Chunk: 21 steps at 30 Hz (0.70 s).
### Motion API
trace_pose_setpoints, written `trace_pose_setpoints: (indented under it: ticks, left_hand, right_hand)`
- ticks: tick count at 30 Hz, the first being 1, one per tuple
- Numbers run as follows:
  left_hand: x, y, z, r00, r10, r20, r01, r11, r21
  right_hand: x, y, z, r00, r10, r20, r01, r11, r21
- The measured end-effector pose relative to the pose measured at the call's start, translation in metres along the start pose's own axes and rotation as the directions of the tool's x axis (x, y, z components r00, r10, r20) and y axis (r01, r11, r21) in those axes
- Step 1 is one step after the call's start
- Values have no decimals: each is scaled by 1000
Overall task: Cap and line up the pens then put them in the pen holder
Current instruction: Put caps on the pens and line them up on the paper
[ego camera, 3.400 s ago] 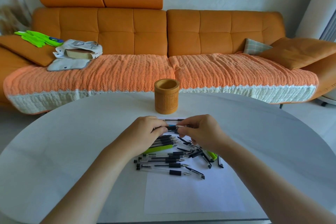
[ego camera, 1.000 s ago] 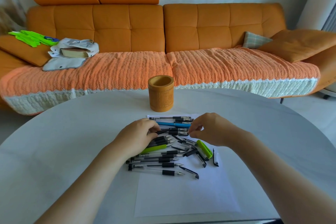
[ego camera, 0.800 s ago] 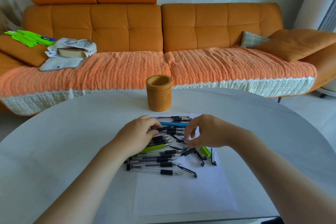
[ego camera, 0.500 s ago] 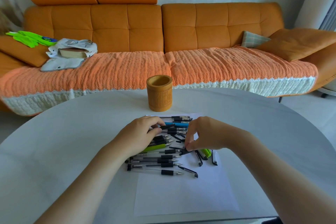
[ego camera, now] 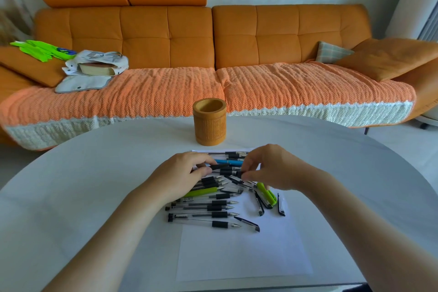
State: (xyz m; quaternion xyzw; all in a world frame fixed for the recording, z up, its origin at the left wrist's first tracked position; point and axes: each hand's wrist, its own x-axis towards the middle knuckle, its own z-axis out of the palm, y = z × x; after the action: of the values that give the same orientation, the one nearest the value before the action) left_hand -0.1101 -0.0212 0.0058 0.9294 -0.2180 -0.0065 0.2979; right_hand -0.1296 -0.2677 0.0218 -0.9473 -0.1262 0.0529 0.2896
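Orange sofa [ego camera: 166, 38] is filling the background, & the white table [ego camera: 94, 161] in front is carrying everything. A paper sheet [ego camera: 244, 251] is lying on it as a work mat, prob. to keep ink off the top. The pen holder [ego camera: 209, 123] is standing upright just beyond the sheet's far edge, no pens showing in it, waiting w/in easy reach. The left hand [ego camera: 180, 175] is gripping a black pen [ego camera: 222, 168] by the barrel, fingers curled round it, keeping it level over the pile w/ the tip facing right. The right hand [ego camera: 272, 168] is pinching a black cap [ego camera: 239, 174] btw thumb & fingertips right at that tip. Capping seems to be under way, though I can't tell if it's seated. Capped pens [ego camera: 230, 154] are lying parallel at the sheet's far end, near the holder. Uncapped pens [ego camera: 213, 208] are lying nearer, tips pointing right toward the loose caps [ego camera: 247, 222], so each hand is working its own side.
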Motion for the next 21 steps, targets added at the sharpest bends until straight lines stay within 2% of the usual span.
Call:
trace_pose_setpoints:
  ticks: [3, 5, 21]
  left_hand:
    - [1, -1, -1, 1000, 15, -14, -15, 1000, -10]
    - [1, -1, -1, 999, 30, -19, -30, 999, -13]
    - [0, 2, 0, 999, 35, -38, -37, 998, -55]
  right_hand:
    - [2, 2, 1, 992, -5, -129, 13, 998, 61]
    - [3, 2, 4, 987, -1, -163, 17, 995, 97]
    - [6, -6, 16, 980, -3, -200, 29, 991, 127]
